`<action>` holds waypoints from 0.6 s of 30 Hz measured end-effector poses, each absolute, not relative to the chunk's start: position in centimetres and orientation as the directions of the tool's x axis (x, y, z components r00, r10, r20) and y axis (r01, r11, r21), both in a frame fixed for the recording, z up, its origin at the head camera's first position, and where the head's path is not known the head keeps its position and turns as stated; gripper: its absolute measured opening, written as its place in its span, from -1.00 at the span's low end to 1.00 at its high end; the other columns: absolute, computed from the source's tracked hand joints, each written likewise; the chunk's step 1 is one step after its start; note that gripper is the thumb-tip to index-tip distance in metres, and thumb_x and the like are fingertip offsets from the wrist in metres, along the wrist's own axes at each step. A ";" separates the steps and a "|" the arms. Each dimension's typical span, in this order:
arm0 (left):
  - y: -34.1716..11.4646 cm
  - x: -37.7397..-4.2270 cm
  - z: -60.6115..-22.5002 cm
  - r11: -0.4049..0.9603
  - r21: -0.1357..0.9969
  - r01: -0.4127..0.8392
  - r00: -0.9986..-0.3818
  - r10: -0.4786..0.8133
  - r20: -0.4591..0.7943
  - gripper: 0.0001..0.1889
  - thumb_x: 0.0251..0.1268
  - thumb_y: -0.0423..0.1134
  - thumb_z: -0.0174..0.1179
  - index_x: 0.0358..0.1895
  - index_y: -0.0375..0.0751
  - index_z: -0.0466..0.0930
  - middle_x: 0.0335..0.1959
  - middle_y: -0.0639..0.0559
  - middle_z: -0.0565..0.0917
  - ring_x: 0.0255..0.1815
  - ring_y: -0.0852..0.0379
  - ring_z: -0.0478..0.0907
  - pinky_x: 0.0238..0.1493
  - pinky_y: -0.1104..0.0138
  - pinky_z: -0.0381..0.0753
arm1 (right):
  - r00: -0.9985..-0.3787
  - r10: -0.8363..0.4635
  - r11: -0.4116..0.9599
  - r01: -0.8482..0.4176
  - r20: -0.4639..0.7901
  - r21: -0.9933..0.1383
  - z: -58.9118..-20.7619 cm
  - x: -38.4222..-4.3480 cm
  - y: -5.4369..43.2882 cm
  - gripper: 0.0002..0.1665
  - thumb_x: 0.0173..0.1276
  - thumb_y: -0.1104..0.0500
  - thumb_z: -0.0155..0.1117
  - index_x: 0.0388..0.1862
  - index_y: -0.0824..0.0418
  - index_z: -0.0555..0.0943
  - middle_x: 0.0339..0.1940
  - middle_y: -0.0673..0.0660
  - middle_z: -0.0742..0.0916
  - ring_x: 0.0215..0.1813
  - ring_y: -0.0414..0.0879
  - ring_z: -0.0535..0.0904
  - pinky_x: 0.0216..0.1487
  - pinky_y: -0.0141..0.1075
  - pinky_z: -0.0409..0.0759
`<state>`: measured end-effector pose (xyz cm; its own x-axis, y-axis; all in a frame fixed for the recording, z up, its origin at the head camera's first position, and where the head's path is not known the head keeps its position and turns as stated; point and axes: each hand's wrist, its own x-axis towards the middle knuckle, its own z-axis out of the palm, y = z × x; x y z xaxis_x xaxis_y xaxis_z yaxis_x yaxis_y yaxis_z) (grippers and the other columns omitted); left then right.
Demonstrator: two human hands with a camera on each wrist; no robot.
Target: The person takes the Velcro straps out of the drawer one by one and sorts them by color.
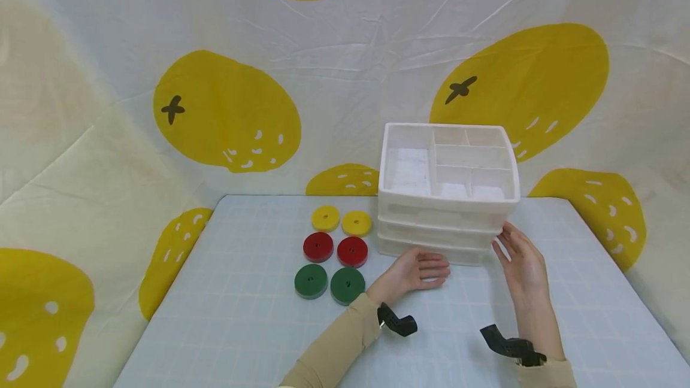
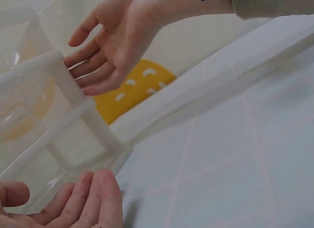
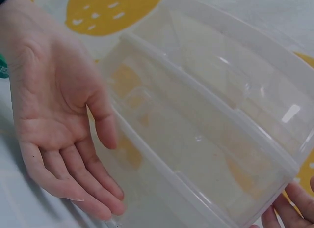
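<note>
A white plastic drawer organizer point(image 1: 439, 214) with clear drawer fronts and a divided open top stands at the back of the table, right of middle. My left hand point(image 1: 415, 269) is just in front of its lowest drawer, palm turned toward the right, fingers loosely extended and nothing held. In the right wrist view that left hand point(image 3: 61, 115) shows its palm beside the drawer fronts. Along the organizer's right side is my right hand point(image 1: 523, 262), its fingertips at the side wall. The left wrist view shows this right hand point(image 2: 115, 46) with fingers extended, not curled around anything.
Left of the organizer lie round discs in pairs: yellow point(image 1: 357, 223), red point(image 1: 353, 251) and green point(image 1: 311, 281). The nearer green disc point(image 1: 347, 283) is close to my left wrist. A pale checked cloth point(image 1: 215, 328) covers the table, and a patterned curtain point(image 1: 345, 76) hangs behind.
</note>
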<state>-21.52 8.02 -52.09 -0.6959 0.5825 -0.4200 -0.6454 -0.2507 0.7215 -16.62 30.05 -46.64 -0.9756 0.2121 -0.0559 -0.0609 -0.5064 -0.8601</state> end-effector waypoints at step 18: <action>1.9 -19.5 -49.6 -0.008 0.961 -0.276 -0.775 0.593 -0.217 -0.52 0.49 0.06 -0.13 0.29 -0.12 0.39 0.26 -0.13 0.52 0.25 -0.07 0.51 0.29 0.07 0.48 | -0.923 0.378 -0.188 -0.004 -0.069 -0.982 -45.7 -16.8 30.5 -0.42 0.47 -0.08 0.03 0.39 0.10 0.38 0.22 -0.16 0.55 0.21 -0.33 0.44 0.48 -0.36 0.24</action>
<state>-19.48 1.94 -49.56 -0.7753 0.5929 -0.2174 -0.2756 -0.0079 0.9612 -16.81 30.47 -45.72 -0.9231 0.3784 -0.0686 -0.0043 -0.1884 -0.9821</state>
